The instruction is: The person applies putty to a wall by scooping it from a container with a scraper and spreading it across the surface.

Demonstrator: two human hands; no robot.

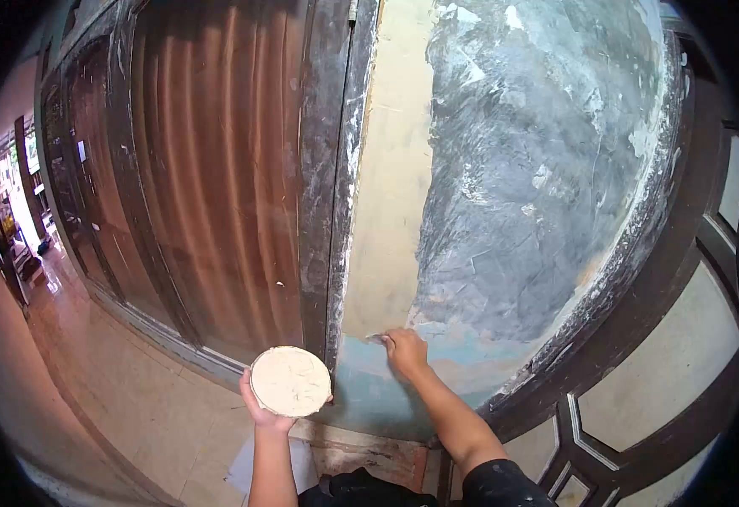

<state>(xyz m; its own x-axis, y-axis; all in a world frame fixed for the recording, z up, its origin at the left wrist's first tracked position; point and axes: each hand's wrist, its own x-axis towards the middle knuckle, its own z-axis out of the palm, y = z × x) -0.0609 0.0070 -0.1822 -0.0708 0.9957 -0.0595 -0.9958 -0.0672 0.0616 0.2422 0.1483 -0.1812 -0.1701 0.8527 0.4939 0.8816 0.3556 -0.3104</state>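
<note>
- While the left hand [261,407] grips a round tub [291,382] of pale paste, that tub is out before the dark frame [320,211].
- Closed fingers of the right hand [407,351] pinch a small thin tool [375,338], mostly hidden.
- It's at the lower end of a cream strip [392,186] running down the patchy wall [513,211].

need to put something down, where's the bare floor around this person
Tiled floor looks bare between the curtained panels and the wall at far left. Crowded at lower centre: a pale sheet lies on the floor, the left hand holds a round container of cream paste, the right hand is at the patched wall.
</note>
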